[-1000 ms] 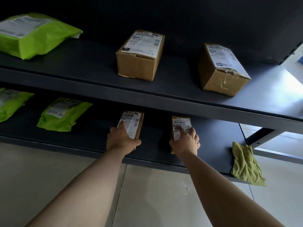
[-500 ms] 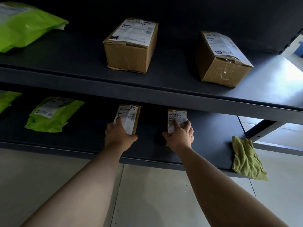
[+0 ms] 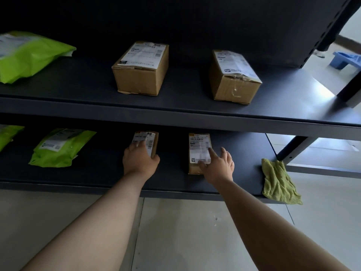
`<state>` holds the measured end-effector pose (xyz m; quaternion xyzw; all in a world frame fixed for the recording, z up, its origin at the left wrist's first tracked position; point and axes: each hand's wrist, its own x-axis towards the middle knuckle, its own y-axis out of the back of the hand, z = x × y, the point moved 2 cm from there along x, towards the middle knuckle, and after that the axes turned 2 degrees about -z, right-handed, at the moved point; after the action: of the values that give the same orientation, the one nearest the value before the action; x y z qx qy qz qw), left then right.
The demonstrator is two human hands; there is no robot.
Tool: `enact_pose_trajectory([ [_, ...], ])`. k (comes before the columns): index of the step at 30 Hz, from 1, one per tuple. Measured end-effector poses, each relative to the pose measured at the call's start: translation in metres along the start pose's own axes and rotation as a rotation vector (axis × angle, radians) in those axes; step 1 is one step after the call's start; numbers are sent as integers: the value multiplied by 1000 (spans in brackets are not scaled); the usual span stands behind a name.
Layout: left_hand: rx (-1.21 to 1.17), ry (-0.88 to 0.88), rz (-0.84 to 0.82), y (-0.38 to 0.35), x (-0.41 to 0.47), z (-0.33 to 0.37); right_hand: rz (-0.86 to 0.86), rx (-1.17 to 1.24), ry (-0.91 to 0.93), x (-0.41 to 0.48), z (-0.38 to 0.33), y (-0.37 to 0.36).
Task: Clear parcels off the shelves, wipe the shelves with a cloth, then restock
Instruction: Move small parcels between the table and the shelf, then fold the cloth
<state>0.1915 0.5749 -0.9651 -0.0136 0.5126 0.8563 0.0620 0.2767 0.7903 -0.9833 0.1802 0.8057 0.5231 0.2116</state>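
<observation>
**Reaching into the lower shelf [image 3: 93, 173] with both arms**

Both bare forearms stretch forward and up from the bottom of the view, nearly straight, and converge slightly toward the middle of the lower shelf.

The left hand [image 3: 139, 160] lies palm down on the left small box [image 3: 146, 140]. Its fingers are curled over the labelled top and its thumb is hooked round the near right corner, so it grips the box.

The right hand [image 3: 219, 166] is spread wide over the right small box [image 3: 198, 148]. The index finger is straight along the label, the thumb lies across the near end, and the other fingers fan out past the box's right edge. It touches the box without gripping it. Both boxes sit flat on the lower shelf, apart from each other.

Left of them lie two green mailer bags [image 3: 60, 147]; only part of the farther one shows at the frame edge. A yellow-green cloth [image 3: 277, 182] is draped over the front edge at the shelf's right end.

The upper shelf [image 3: 78, 85] carries a large green bag [image 3: 29, 55] at the left and two larger cardboard boxes [image 3: 140, 71], well apart.
</observation>
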Motion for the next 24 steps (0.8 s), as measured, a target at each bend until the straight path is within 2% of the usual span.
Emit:
enact_pose_trajectory([
  [3,-110,-77,7,-2,-4,22,43,-5,-9,-3,21,13],
  [6,-215,-210,-37,-15,-14,54,74,-35,-59,-7,54,28],
  [10,-289,-294,-124,-40,-32,99,94,-8,-148,-13,99,42],
  [16,-332,-345,-249,-87,-56,158,154,28,-267,-29,161,58],
  [24,-292,-426,-509,-157,-53,228,167,243,-534,-35,237,64],
])
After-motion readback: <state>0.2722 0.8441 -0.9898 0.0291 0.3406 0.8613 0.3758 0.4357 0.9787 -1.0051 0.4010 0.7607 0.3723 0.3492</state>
